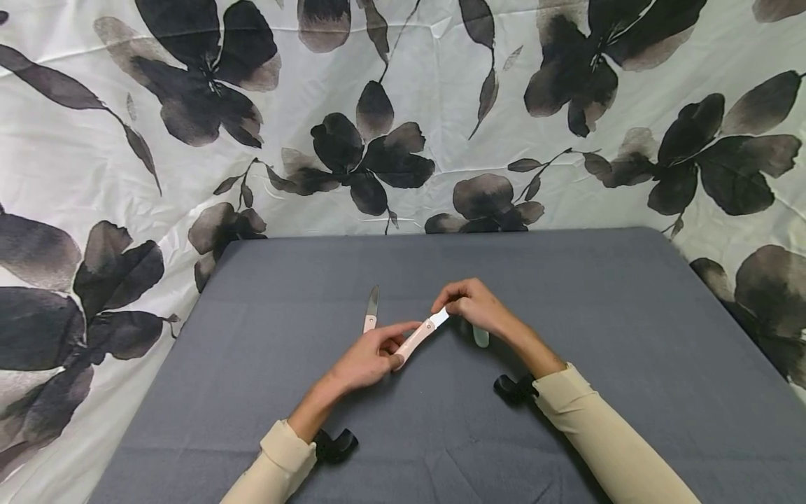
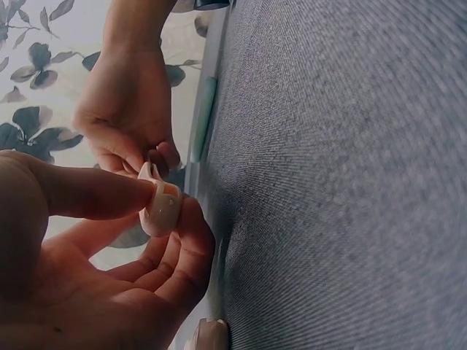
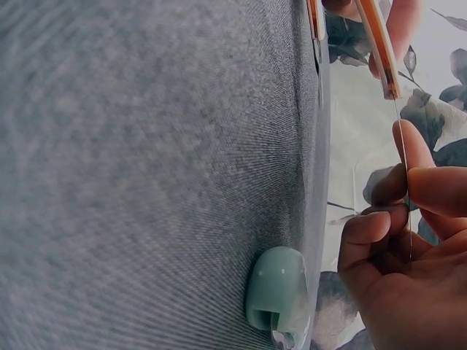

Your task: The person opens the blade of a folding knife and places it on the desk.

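Over the middle of the table, my left hand (image 1: 364, 360) grips the pale pink handle of a folding knife (image 1: 415, 341), its thumb and fingers along the handle. The blade is folded out and points up and right. My right hand (image 1: 478, 306) pinches that blade (image 3: 403, 146) between thumb and fingers; in the right wrist view it shows edge-on as a thin line. A second pink-handled knife (image 1: 371, 311) lies unfolded just beyond my left hand, its lower handle hidden by that hand. Below my right hand lies a mint green knife handle (image 1: 481, 337), partly covered from above.
A grey cloth (image 1: 252, 392) covers the table. Behind and along its sides hangs a white sheet (image 1: 441, 91) printed with dark flowers. Each wrist carries a black camera mount, the left one (image 1: 336, 446) and the right one (image 1: 513, 389) both low over the cloth.
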The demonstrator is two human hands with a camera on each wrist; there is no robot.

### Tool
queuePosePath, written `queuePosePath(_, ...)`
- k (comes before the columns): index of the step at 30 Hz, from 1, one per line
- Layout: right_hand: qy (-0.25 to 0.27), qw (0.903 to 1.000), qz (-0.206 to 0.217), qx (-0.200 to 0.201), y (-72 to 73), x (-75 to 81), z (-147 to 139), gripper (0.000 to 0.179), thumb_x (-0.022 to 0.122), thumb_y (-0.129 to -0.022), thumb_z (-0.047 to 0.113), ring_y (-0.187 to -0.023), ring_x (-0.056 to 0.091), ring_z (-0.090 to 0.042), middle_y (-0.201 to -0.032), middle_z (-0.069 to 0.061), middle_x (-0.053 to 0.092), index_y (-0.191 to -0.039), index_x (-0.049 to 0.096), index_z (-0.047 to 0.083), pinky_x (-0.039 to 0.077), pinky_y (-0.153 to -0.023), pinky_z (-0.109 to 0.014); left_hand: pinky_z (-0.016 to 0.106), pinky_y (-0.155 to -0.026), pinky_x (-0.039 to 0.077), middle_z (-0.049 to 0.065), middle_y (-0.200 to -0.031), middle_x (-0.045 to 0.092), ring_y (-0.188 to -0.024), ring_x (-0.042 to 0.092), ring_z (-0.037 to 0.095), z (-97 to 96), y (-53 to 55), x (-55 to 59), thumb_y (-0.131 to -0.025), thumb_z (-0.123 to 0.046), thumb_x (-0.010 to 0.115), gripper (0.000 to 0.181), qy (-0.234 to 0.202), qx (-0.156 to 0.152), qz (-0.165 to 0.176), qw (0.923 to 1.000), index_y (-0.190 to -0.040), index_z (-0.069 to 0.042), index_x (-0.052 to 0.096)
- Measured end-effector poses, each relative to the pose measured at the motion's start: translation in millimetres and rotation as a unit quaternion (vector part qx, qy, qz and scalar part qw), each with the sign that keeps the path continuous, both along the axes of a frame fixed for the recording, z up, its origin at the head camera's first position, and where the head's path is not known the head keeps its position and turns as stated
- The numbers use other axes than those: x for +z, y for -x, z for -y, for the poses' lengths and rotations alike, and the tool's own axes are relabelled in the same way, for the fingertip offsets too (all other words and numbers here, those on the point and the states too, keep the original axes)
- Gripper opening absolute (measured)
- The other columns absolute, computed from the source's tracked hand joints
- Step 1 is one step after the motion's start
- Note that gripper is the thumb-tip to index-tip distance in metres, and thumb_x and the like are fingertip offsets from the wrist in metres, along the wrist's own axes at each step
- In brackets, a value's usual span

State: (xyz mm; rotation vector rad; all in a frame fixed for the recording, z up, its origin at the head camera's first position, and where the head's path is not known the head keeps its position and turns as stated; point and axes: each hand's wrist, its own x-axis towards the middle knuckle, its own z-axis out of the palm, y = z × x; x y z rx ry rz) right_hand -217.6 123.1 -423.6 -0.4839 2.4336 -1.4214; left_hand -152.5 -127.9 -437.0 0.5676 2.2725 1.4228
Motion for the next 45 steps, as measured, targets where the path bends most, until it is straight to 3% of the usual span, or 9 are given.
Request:
queuePosePath(9,-0.014,0.9999,0.006,-0.001,1.6,-3.3,-1.0,0.024,0.059,-0.086,-0.002,-0.083,0.059,-0.023,-0.096,-0.014,0.077,-0.093,0.080,0.005,0.044,-0.074,-0.031,0.025,-0.063,0.048,0.017,-0.105,0.068,-0.079,0.059,0.014,-0.6,-0.6,-1.6,-0.088,0.008,0.059,0.065,0.006,-0.011,-0.003,0.9999,-0.150,-0.013,0.057)
queuePosePath(18,-0.013,0.9999,0.006,-0.002,0.4,-1.6,-0.8,0.023,0.058,-0.086,-0.002,-0.078,0.056,-0.019,-0.095,-0.014,0.076,-0.093,0.080,0.004,0.043,-0.070,-0.029,0.024,-0.060,0.047,0.019,-0.105,0.068,-0.077,0.058,0.013,-0.9,-1.0,-3.9,-0.087,0.008,0.059,0.066,0.001,-0.011,0.003,0.9999,-0.150,-0.013,0.057)
queuePosePath(26,0.067,0.9971,0.009,-0.033,5.8,-4.9,-4.5,0.030,0.064,-0.091,0.001,-0.077,0.061,-0.014,-0.097,-0.016,0.072,-0.119,0.072,0.003,0.051,-0.069,-0.030,0.023,-0.066,0.048,0.017,-0.108,0.069,-0.080,0.060,0.011,-3.8,-3.2,-3.1,-0.090,0.006,0.062,0.064,-0.014,0.015,0.007,0.9998,-0.151,-0.012,0.055)
queuePosePath(32,0.144,0.9858,0.066,-0.055,12.3,-7.0,-0.6,0.044,0.068,-0.095,0.003,-0.078,0.068,-0.013,-0.089,-0.006,0.070,-0.137,0.056,-0.006,0.062,-0.077,-0.033,0.017,-0.069,0.049,0.019,-0.112,0.062,-0.082,0.059,0.009,-11.6,-5.4,-6.0,-0.091,0.009,0.062,0.073,-0.061,0.033,0.025,0.9973,-0.159,-0.006,0.040)
queuePosePath(38,0.175,0.9779,0.092,-0.068,18.8,-8.5,8.2,0.052,0.067,-0.097,0.002,-0.077,0.071,-0.017,-0.088,-0.004,0.068,-0.143,0.044,-0.010,0.063,-0.082,-0.044,0.016,-0.074,0.052,0.023,-0.116,0.062,-0.090,0.063,0.012,-22.1,-5.1,-8.6,-0.090,0.008,0.066,0.082,-0.069,0.041,0.013,0.9967,-0.162,-0.001,0.029)
queuePosePath(45,0.185,0.9733,0.089,-0.102,27.7,-12.3,14.2,0.054,0.068,-0.097,0.001,-0.075,0.069,-0.012,-0.088,-0.002,0.065,-0.143,0.041,-0.009,0.063,-0.076,-0.036,0.019,-0.078,0.056,0.024,-0.118,0.063,-0.091,0.067,0.016,-30.4,-2.0,-10.1,-0.085,0.007,0.075,0.091,-0.072,0.050,0.016,0.9961,-0.162,0.000,0.027)
